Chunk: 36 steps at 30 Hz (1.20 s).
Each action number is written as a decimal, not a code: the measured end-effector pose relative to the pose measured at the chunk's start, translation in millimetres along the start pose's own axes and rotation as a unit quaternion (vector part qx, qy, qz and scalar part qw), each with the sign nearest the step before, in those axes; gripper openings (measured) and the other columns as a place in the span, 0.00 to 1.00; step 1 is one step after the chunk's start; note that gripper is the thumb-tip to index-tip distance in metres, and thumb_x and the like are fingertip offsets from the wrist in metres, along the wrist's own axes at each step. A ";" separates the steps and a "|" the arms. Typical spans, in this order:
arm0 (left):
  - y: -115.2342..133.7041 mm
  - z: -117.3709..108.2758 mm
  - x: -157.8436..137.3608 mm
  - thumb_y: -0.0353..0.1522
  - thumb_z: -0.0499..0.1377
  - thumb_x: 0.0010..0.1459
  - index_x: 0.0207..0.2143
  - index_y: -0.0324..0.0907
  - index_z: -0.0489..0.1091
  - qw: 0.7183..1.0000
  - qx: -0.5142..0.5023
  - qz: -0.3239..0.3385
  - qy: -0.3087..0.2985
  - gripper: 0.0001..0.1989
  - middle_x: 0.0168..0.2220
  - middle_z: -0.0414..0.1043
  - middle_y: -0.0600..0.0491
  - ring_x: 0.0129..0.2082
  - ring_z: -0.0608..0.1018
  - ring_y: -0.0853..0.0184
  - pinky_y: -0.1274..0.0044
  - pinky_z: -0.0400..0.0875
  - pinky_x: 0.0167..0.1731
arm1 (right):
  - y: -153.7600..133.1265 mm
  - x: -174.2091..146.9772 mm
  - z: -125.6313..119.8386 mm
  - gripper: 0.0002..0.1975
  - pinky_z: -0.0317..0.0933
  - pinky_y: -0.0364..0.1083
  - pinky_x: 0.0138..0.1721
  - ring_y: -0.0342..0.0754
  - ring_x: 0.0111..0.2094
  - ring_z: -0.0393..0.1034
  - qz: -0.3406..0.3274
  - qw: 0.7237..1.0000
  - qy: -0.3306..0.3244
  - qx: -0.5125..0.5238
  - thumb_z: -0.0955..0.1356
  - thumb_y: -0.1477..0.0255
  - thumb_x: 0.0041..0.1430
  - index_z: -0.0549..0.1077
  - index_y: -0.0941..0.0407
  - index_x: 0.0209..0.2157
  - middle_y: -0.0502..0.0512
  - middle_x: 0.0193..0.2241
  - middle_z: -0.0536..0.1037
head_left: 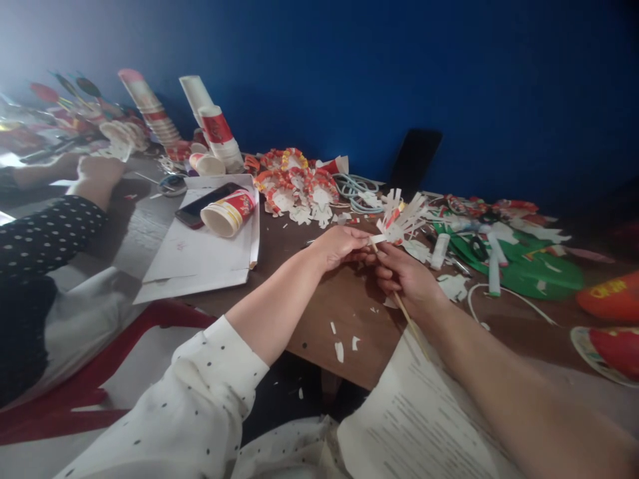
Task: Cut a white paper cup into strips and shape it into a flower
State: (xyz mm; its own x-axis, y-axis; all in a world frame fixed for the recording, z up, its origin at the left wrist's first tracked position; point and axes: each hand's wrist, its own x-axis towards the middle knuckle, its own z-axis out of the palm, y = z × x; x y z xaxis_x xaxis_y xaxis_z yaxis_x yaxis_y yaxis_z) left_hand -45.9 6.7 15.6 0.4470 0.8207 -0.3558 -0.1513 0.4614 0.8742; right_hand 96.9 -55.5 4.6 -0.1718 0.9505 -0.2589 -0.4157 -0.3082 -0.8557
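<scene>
My left hand point(342, 247) pinches a white strip at the edge of a paper flower point(394, 229) cut into fringed strips, white with red patches. In my right hand point(409, 274) a thin wooden stick point(410, 322) is gripped; it slants down toward my lap, its upper end at the flower. Both hands are close together above the brown table point(319, 303). The fingertips partly hide where stick and flower meet. Behind them lies a heap of red-and-white cut paper flowers point(299, 186).
Stacked paper cups point(219, 136) stand at the back left. A paper cup point(228, 213) and a phone point(197, 206) lie on white sheets point(200, 259). Right are a glue stick point(494, 274), a green sheet point(544, 274) and scraps. A co-worker's hand point(100, 171) is at left.
</scene>
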 end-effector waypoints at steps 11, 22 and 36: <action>-0.6 -3.5 2.9 0.24 0.65 0.50 0.27 0.34 0.73 0.997 -0.012 0.015 0.071 0.03 0.24 0.73 0.52 0.23 0.75 0.75 0.79 0.74 0.33 | 0.1 0.6 0.5 0.20 0.42 0.31 0.12 0.33 0.18 0.53 -0.018 0.997 0.070 0.000 0.69 0.78 0.48 0.72 0.54 0.46 0.50 0.30 0.74; -2.8 -3.0 2.1 0.22 0.63 0.52 0.30 0.33 0.71 0.998 -0.051 -0.015 0.038 0.03 0.28 0.76 0.49 0.27 0.79 0.71 0.78 0.74 0.35 | 1.3 0.6 -0.5 0.21 0.43 0.32 0.12 0.33 0.18 0.53 -0.024 0.998 0.059 0.002 0.71 0.77 0.47 0.73 0.53 0.46 0.47 0.27 0.70; -2.1 0.3 4.6 0.21 0.62 0.52 0.28 0.33 0.71 0.998 -0.014 0.031 0.057 0.03 0.23 0.72 0.53 0.24 0.76 0.74 0.74 0.74 0.39 | -2.1 4.8 -4.2 0.19 0.41 0.32 0.12 0.33 0.19 0.55 -0.005 0.999 0.043 -0.023 0.72 0.76 0.46 0.74 0.54 0.43 0.50 0.30 0.74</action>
State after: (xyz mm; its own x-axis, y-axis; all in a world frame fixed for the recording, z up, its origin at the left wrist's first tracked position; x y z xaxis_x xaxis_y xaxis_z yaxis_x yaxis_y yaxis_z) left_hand -43.3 9.4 12.3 0.3331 0.8803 -0.3378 -0.2015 0.4165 0.8865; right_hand 100.8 -50.1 3.3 -0.0905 0.9540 -0.2858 -0.3747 -0.2985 -0.8778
